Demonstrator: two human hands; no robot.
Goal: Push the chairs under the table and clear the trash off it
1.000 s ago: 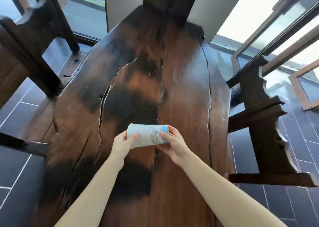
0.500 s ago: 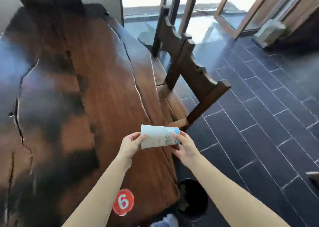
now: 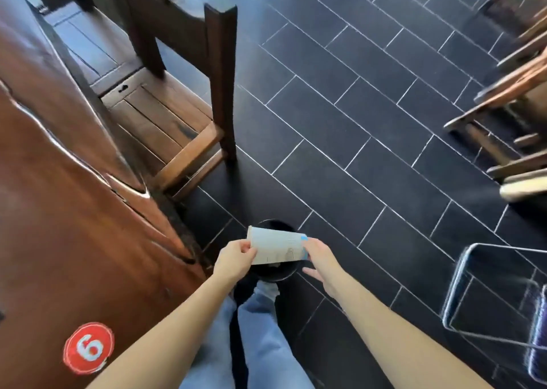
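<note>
We count, near centre:
- Cup (image 3: 276,246), one: pale paper with a blue band at its right end, lying on its side in the air over the bin, off the table and to the right of its edge
- Bin (image 3: 276,275), one: black and round, on the floor under the cup
- Left hand (image 3: 233,260), one: thumb and curled fingers pinch the cup's left end
- Right hand (image 3: 321,258), one: fingers nearly straight, upper tips touching the blue end, lower fingers spread clear of it
- Table (image 3: 59,181), one: reddish wood, on the left
- Sticker (image 3: 88,347), one: red, marked 6, on the table's near part
- Chair (image 3: 177,92), one: dark wood, far left, its seat partly under the table
- Metal frame (image 3: 461,285), one: near right
- Wooden furniture (image 3: 509,92), far right: too blurred for us to count
</note>
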